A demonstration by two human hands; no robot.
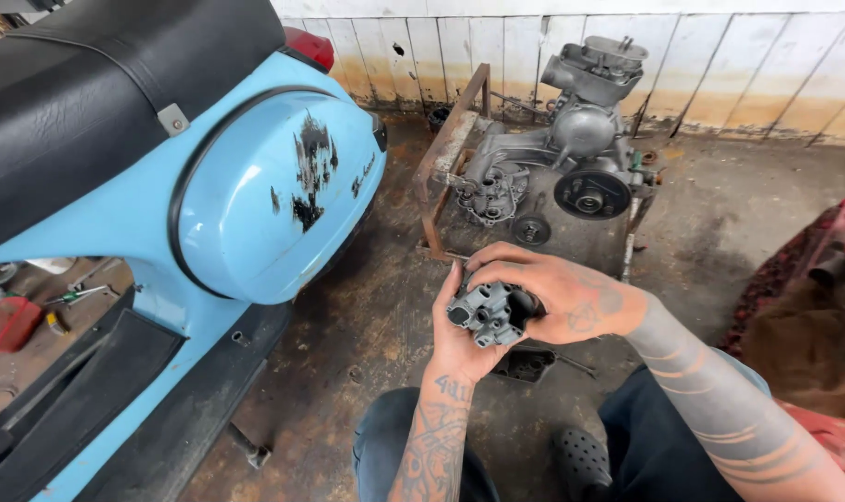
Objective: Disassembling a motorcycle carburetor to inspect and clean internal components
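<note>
While you crouch on the stained concrete floor (348, 307) beside the light-blue scooter with the black seat (255, 186), the small grey cast-metal part with round ports and bosses (485, 314) sits between both your hands, held up in front of your knees. Your left hand (459, 339) cups it from below, fingers curled closed around its underside, and your right hand (557, 293) wraps over its top and far side — both closed on the part. Judging by how things lie, the part is already off and free of any machine, and the grey engine block on the rusty metal stand (562, 149) near the white plank wall (720, 65) stands well apart from it, open and partly stripped; whether the part belongs to that engine I cannot tell. Nothing shows it fitted anywhere, so any refitting looks not yet begun. Your right palm hides the part's far face, and a dark rectangular piece on the floor (524, 364) below your hands is half covered — too unclear to name. The red tools at the left edge (9, 321) are cut off.
</note>
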